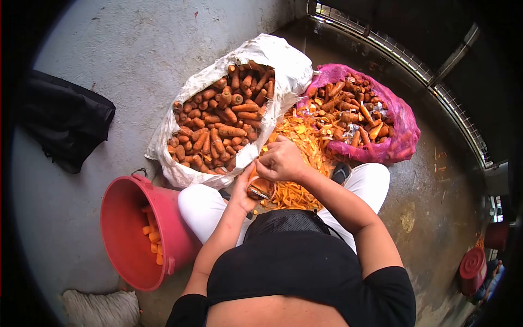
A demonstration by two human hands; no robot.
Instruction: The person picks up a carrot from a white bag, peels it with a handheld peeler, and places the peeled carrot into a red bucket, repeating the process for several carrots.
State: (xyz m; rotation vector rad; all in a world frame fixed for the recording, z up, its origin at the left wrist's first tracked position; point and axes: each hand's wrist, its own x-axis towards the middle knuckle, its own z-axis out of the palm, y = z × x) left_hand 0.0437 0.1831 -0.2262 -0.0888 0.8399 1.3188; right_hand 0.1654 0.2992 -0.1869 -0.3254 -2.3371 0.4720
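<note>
Between my knees, my left hand [244, 192] is wrapped round a carrot [258, 186], with a metal-edged tool [258, 193] against its lower end. My right hand [281, 160] is closed just above and right of it, its fingertips near the carrot's top; what it holds, if anything, is hidden. Beneath both hands lies a heap of orange peelings [297, 193]. Beyond my left hand stands an open white sack [190, 87] full of unpeeled carrots [210, 122].
At the left, a red bucket [122, 240] holds peeled carrots [154, 236]. A pink mesh sack [400, 133] with carrots and scraps sits at the right. Black cloth [71, 117] hangs at the far left. A red container [472, 267] and part of a person [493, 278] are at lower right.
</note>
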